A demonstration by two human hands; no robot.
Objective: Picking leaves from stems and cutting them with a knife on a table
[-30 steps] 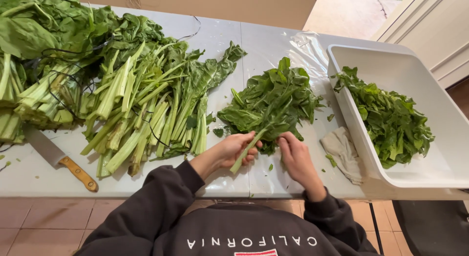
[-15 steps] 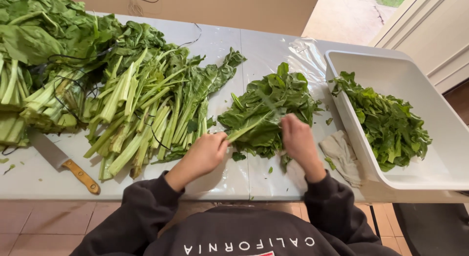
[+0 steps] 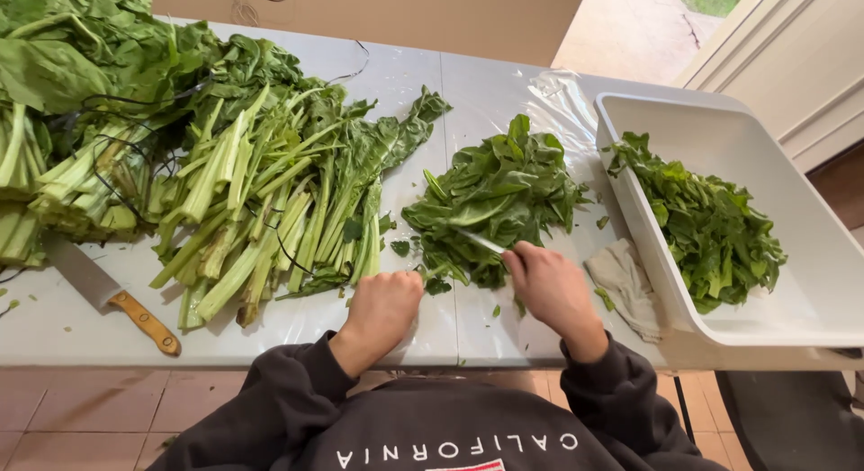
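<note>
Fingers of right hand (image 3: 551,289) pinch a pale stalk (image 3: 479,242) at the near edge of the leaf pile (image 3: 495,197); left hand (image 3: 385,306) is curled shut on its torn end. Risk: a hard tug scatters leaves off the table (image 3: 504,93). White tub (image 3: 720,134) right; no labels visible.

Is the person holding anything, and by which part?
Yes: the right hand pinches a pale leaf stalk at its lower end. The left hand rests closed beside the leaf pile; its hold cannot be told.
</note>
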